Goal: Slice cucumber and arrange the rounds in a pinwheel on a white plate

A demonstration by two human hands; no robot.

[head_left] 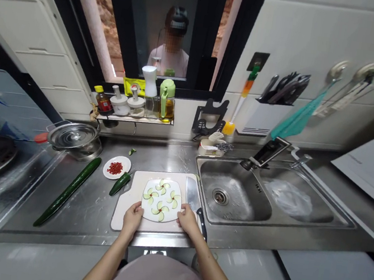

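Observation:
A white plate [149,210] with cucumber slices laid in several flower shapes [161,197] rests on a pale cutting board [129,201]. My left hand [132,216] grips the plate's near left edge. My right hand [188,220] grips its near right edge. A cleaver [193,197] lies on the board just right of the plate, its black handle beside my right wrist. A cucumber stub [120,183] lies at the board's left edge.
A long whole cucumber [68,190] lies on the steel counter to the left. A small dish of red chilli pieces [116,167] sits behind the board. A lidded pot [75,138] stands far left. The sink [232,211] is right of the board, holding a plastic bag [288,197].

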